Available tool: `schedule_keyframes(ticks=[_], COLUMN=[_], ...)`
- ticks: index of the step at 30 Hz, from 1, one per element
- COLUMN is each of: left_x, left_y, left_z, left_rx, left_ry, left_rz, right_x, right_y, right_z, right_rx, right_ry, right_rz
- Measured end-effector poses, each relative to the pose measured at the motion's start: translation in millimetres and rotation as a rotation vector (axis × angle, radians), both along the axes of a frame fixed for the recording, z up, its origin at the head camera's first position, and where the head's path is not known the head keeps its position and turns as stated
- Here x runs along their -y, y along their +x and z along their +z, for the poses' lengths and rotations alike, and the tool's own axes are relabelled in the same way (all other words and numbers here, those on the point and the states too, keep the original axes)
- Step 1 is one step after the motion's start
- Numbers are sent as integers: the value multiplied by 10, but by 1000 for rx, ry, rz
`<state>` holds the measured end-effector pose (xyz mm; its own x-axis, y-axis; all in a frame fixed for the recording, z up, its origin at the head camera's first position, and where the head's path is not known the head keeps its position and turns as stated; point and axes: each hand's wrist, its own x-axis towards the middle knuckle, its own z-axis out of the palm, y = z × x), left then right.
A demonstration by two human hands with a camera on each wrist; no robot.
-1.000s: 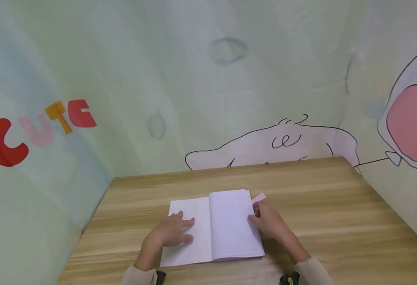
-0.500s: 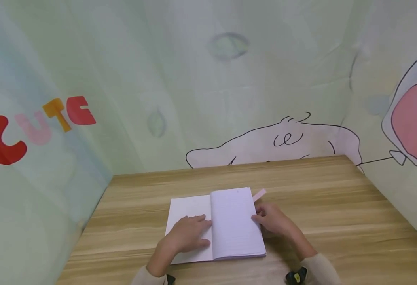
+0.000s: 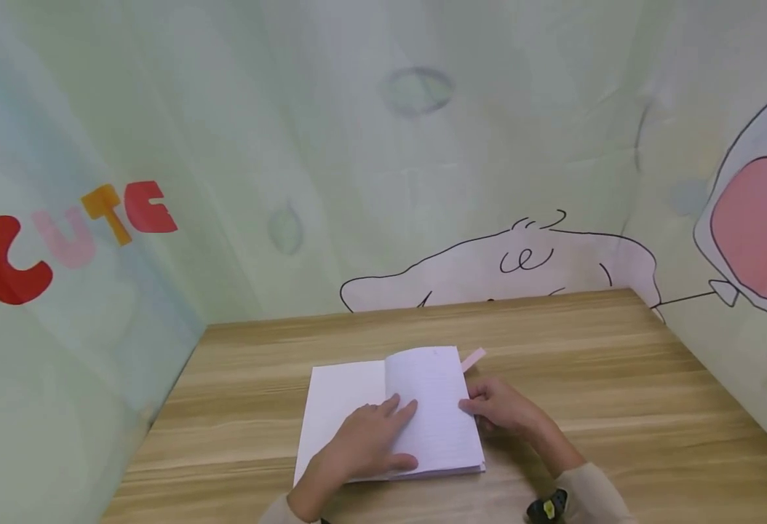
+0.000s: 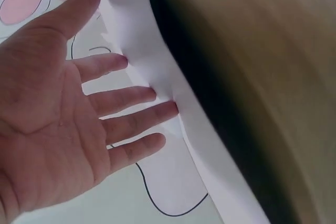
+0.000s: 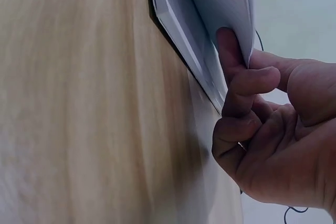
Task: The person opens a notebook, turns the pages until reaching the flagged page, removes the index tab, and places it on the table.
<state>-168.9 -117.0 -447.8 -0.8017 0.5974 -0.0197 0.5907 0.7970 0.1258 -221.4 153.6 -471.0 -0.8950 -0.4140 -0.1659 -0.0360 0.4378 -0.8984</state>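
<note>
The notebook (image 3: pixel 436 429) lies spread out at the near middle of the counter (image 3: pixel 259 393), its spine and long axis running near to far, between the two hands. The relation that matters is at its right edge: the ruled page (image 3: pixel 439 393) extends left from the right hand (image 3: pixel 504 407), the nearer hand to that edge, pinched between thumb and finger and raised off the paper stack (image 5: pixel 170 14), leaving a wedge-shaped gap. The left hand (image 3: pixel 367 440) reaches across the spine from the left, fingers straight and apart, clamped on nothing. The paper is white, thin and smooth, bowing softly by the spine. A narrow pink strip (image 3: pixel 474 359) juts past the far right edge; the counter shows streaky wood grain.
</note>
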Motion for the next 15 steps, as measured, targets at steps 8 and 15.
schedule_keyframes(ticks=[8, 15], left_x=[-26, 29], left_y=[74, 83], left_z=[-12, 0], left_rx=[31, 20], left_ry=[-14, 3], left_rz=[2, -11], right_x=[36, 44], right_y=[7, 30], right_z=[-23, 5], right_rx=[31, 37], right_ry=[34, 40], right_rz=[-47, -50])
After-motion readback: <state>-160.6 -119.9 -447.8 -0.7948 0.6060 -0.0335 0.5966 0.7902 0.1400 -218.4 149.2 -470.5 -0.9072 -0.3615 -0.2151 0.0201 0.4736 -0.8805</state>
